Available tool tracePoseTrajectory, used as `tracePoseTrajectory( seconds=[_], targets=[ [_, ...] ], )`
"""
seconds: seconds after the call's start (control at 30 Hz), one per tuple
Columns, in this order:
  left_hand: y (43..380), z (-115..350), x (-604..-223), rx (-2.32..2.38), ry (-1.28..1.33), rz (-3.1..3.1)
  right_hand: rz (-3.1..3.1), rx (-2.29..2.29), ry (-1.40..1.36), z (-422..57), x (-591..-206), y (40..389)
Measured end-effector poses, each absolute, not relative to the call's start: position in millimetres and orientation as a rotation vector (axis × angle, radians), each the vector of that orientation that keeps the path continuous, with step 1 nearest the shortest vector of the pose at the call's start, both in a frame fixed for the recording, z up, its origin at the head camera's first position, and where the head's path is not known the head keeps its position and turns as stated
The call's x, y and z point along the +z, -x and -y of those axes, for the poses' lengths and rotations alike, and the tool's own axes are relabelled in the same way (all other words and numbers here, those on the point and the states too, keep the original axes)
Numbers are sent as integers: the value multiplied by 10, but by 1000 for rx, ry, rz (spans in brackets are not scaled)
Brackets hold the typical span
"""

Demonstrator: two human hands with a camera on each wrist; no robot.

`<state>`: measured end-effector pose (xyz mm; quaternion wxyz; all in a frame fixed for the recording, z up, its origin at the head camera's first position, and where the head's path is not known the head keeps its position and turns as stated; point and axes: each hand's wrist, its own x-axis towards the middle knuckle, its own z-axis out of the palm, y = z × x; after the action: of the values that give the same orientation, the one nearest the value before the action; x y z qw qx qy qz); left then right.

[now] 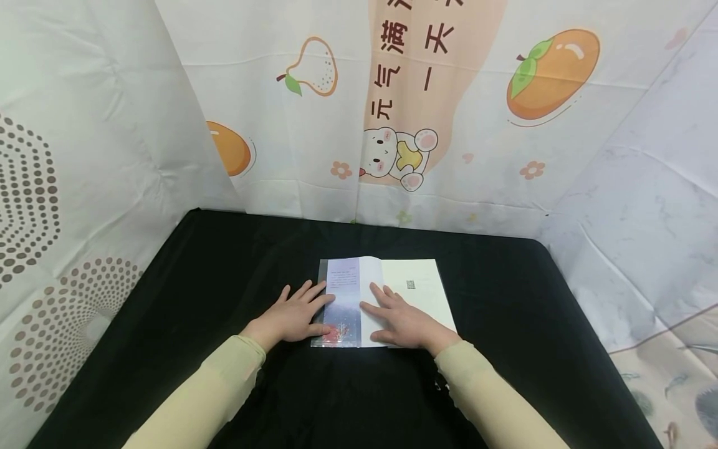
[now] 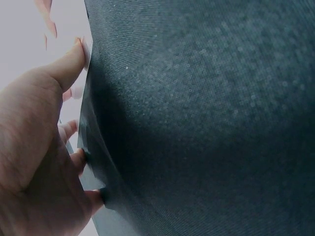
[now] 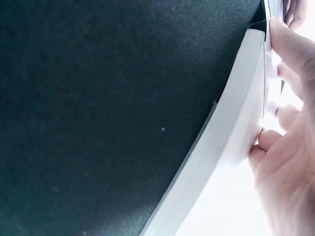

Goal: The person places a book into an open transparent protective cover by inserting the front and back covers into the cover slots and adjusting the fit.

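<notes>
An open book (image 1: 421, 274) lies on the black-covered table. On its left side a blue-purple flap (image 1: 343, 293) carries small text and a red tree, with a clear plastic edge (image 1: 322, 269) beyond it. My left hand (image 1: 288, 315) is spread, its fingertips touching that left edge and the flap. Over the white inner strip and the right page, my right hand (image 1: 406, 321) rests with spread fingers. In the right wrist view the thick page block (image 3: 216, 147) shows beside that hand. The left wrist view shows the left fingers (image 2: 74, 66) along the thin cover edge.
Black cloth (image 1: 235, 262) covers the table around the book. A white curtain (image 1: 314, 137) with fruit and bear prints hangs behind the back edge. More pale curtains stand at the left (image 1: 112, 156) and right (image 1: 645, 187).
</notes>
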<state>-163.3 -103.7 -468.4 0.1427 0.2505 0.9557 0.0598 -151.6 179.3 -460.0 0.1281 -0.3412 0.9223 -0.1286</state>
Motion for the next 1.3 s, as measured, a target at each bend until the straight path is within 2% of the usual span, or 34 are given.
tracePoseTrajectory(
  seconds=[1.3],
  targets=[
    [1627, 1026, -4681, 191, -727, -2761, -2680, -360, 999, -1770, -4567, 1475]
  ],
)
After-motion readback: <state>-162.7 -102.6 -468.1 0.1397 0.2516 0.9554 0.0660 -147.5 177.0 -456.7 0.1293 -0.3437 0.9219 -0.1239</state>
